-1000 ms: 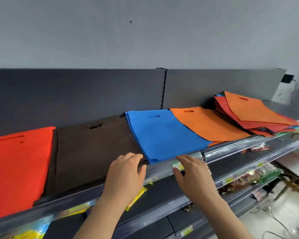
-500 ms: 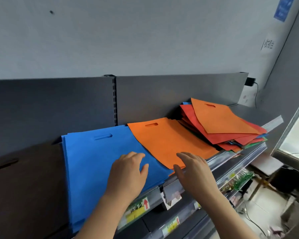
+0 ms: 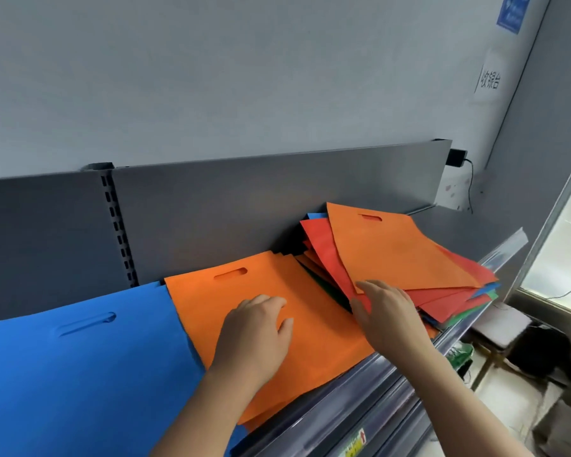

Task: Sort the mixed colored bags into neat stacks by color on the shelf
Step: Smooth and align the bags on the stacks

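Nearest me: the front rail of the shelf point(image 3: 393, 384), grey metal, with a yellow price label point(image 3: 355, 443) low on the tier below.

Blue bag stack point(image 3: 80, 374): flat on the shelf at my left, handle slot toward the back. Its right edge meets the orange bag stack point(image 3: 327, 344).

Left hand point(image 3: 254, 328): palm down on the orange stack, fingers loosely bent, thumb out to the right. It grasps nothing and only rests on the top bag. The near corner of this stack overhangs the rail a little.

Right hand point(image 3: 386, 315): fingers straight and spread, reaching to the near edge of the mixed pile point(image 3: 442, 301) just right of the orange stack. Fingertips point(image 3: 365, 285) touch the lower corner of the top orange bag point(image 3: 393, 252). No pinch visible. I cannot tell whether any finger is under the edge.

Mixed pile, unsorted and fanned askew. The orange bag is on top, with a red bag point(image 3: 320, 239) directly under it. Further red layers, a blue edge point(image 3: 488, 286) and a green edge point(image 3: 468, 313) show at the right side. A dark green sliver shows between the pile and the orange stack.

Behind: grey back panel point(image 3: 277, 199) with a slotted upright point(image 3: 116, 225), then the pale wall point(image 3: 244, 77). A black plug adapter point(image 3: 457, 157) sits at the panel's right end. A blue sign point(image 3: 511, 11) and a paper notice point(image 3: 490, 80) are on the wall at upper right.
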{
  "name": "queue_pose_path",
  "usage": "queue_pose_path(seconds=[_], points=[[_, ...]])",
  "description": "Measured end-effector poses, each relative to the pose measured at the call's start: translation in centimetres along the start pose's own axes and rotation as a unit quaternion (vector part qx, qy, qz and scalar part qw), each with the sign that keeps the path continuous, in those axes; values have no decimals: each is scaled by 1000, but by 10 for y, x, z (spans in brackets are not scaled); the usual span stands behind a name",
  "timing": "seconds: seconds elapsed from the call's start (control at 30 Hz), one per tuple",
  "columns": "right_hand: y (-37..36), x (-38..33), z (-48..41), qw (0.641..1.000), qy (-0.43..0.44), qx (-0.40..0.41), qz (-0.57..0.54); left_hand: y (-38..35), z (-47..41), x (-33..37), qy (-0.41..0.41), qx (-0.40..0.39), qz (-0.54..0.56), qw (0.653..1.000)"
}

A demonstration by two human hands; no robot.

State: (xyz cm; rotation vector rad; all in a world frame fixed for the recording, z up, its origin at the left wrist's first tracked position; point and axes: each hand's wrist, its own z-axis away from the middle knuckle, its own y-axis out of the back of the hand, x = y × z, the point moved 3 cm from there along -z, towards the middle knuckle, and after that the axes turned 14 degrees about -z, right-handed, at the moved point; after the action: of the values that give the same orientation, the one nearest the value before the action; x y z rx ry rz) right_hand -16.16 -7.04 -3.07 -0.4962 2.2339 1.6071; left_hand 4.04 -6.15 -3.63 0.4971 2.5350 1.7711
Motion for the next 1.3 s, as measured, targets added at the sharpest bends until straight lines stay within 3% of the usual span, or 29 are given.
queue_pose_path(seconds=[0.13,0.27,0.43,0.67,0.77,0.87,0.97,1.1,1.2,1.3], points=[[12,66,-48,999,-34,-16,23,-26,-32,31,41,-17,45,998],[17,121,-83,993,-66,-88,46,-54,-66,70,89,-62,103,989],[21,143,-87,993,31,-111,-3,-86,-100,104,155,-114,151,970],[24,160,-84,973,142,-130,-127,-94,-113,124,261,-63,201,942],[34,178,-97,986,99,-77,-113,-96,-113,123,270,-56,192,942],[38,200,-111,998,-1,-65,-14,-99,-113,124,273,-62,170,945],[37,200,-109,996,9,-93,12,-103,-116,126,283,-69,153,944],[37,197,-107,994,57,-91,-33,-103,-122,126,294,-52,172,939],[46,211,-115,998,-3,-61,-26,-102,-125,125,293,-24,177,939],[48,220,-116,996,-38,-85,18,-103,-126,127,297,-27,166,940]])
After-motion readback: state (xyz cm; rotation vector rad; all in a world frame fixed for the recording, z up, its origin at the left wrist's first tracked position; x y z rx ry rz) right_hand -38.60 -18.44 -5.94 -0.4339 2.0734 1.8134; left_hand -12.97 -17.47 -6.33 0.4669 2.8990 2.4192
